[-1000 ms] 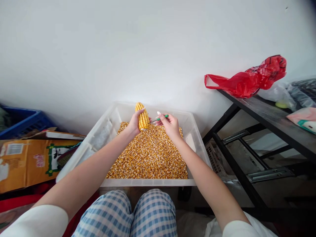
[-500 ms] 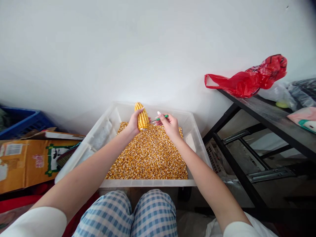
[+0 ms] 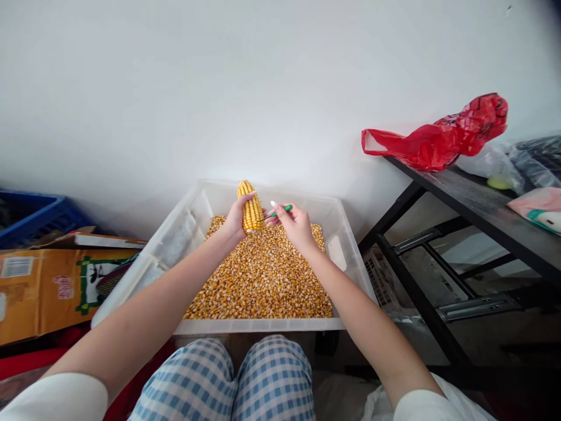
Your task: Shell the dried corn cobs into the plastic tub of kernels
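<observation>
A yellow corn cob (image 3: 251,209), its rows full of kernels, stands nearly upright in my left hand (image 3: 237,219), which is closed around it. My right hand (image 3: 298,224) grips a screwdriver (image 3: 287,208) by its green handle. The thin metal shaft points left and its tip meets the lower right side of the cob. Both hands are above a translucent plastic bin (image 3: 263,325) holding a deep layer of loose corn kernels (image 3: 258,280). My fingers hide part of the handle and the back of the cob.
To the left are a cardboard box (image 3: 48,286) and a blue crate (image 3: 39,213). On the right, a black metal-framed table (image 3: 477,202) carries a red plastic bag (image 3: 438,140) and other bags. A white wall (image 3: 263,88) rises behind the bin.
My right hand has moved slightly left with the screwdriver, bringing it closer to the cob. The cob stays in my left hand; the whole view has shifted a little.
</observation>
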`<action>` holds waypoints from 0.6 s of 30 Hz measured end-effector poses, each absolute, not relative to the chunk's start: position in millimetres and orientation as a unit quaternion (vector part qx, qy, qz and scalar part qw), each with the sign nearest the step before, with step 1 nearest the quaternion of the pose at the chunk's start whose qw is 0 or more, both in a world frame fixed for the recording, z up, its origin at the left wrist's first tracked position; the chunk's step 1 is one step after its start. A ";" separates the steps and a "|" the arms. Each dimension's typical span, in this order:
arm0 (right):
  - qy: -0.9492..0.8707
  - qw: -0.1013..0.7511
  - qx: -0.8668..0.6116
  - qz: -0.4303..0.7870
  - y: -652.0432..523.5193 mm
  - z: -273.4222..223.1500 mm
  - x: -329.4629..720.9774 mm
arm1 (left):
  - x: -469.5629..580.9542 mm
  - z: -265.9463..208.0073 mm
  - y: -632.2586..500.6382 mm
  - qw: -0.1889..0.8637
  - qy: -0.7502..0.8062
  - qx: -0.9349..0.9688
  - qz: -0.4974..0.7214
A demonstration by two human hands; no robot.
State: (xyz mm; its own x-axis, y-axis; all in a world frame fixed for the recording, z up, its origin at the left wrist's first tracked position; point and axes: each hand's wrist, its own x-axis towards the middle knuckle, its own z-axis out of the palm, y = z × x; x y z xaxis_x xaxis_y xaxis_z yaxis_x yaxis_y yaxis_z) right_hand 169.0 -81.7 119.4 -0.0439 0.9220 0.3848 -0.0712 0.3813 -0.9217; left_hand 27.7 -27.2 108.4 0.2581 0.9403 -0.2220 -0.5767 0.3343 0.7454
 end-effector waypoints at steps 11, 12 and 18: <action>-0.547 0.585 -0.366 0.473 -75.0 121.5 174.0 | 34.2 115.3 -29.1 0.676 0.376 0.353 0.526; -0.544 0.584 -0.366 0.478 -75.1 122.1 173.9 | 33.4 116.0 -28.8 0.664 0.379 0.366 0.531; -0.538 0.563 -0.383 0.497 -74.1 120.3 173.8 | 33.6 118.3 -34.7 0.590 0.350 0.485 0.542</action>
